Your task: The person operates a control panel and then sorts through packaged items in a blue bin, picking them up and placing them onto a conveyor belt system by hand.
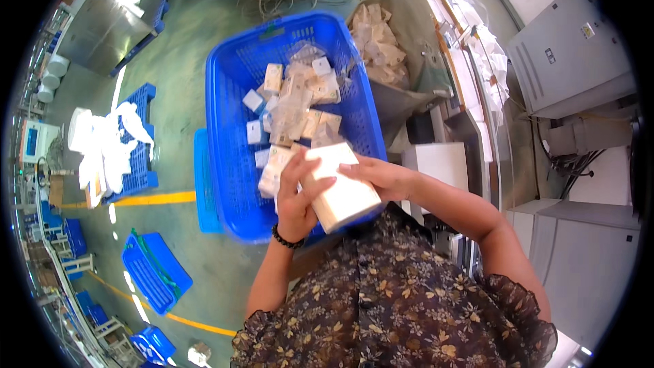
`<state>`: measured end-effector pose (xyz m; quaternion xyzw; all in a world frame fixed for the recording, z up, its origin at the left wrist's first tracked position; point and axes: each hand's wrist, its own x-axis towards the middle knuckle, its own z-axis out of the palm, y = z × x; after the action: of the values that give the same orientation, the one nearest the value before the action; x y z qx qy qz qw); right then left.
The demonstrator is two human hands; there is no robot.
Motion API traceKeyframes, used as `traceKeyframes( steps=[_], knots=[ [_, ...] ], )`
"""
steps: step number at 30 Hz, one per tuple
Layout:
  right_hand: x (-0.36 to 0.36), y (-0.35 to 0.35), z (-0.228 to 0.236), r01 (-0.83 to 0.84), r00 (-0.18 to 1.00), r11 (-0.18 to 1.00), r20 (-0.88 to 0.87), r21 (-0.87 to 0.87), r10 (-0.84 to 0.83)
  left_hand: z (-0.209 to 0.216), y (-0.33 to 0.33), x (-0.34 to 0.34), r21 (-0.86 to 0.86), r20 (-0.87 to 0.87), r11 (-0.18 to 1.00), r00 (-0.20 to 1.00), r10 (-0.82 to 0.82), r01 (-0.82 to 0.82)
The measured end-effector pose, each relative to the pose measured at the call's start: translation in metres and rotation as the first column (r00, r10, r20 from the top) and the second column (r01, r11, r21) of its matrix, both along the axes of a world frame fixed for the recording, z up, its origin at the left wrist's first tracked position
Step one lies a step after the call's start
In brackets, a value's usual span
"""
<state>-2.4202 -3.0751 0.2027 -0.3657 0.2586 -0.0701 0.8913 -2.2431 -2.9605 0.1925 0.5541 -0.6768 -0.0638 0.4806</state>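
A pale rectangular block (347, 197), looking like a stack of tissue paper, is held in front of my body over the near end of a large blue plastic basket (212, 88). My left hand (296, 197), with a dark beaded bracelet at its wrist, grips the block's left side, fingers over its top. From the right, my right hand (383, 176) holds the far right edge, fingertips on the upper face. Inside the basket lie several small cream-and-white packs (273, 78) and crumpled clear plastic film (291, 114). The block partly hides the nearest packs.
A grey cloth bin holding beige wrapped packs (378, 44) stands beyond the basket's right side. A machine rail (470, 95) and grey cabinets (572, 54) line the right. Blue pallet (142, 163) and another blue basket (157, 272) are on the floor at left.
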Motion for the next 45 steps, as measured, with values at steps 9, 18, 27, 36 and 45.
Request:
traceKeyframes(
  steps=[9,18,27,36,45],
  knots=[
    [-0.002,0.09,0.018,-0.055,0.916,0.005,-0.053,-0.998,-0.398,-0.027,0.07,-0.07,0.394,-0.685,0.917,0.647,0.334,-0.056],
    [-0.038,0.103,0.023,-0.192,0.937,0.041,-0.196,-0.98,-0.29,-0.03,0.085,-0.099,0.306,-0.49,0.912,0.777,0.396,-0.272],
    [-0.061,0.079,-0.002,-0.244,0.939,0.184,-0.28,-0.952,-0.199,-0.06,0.073,-0.101,0.464,-0.319,0.845,0.84,0.439,-0.266],
    [-0.068,0.038,0.013,-0.008,0.974,-0.635,-0.149,-0.772,0.17,-0.048,0.041,-0.105,0.485,-0.751,0.828,0.619,0.229,0.282],
    [-0.046,0.053,0.05,0.674,0.733,-0.094,0.679,-0.732,-0.029,-0.012,0.027,-0.126,-0.29,-0.861,0.673,-0.492,0.126,0.68]
  ],
)
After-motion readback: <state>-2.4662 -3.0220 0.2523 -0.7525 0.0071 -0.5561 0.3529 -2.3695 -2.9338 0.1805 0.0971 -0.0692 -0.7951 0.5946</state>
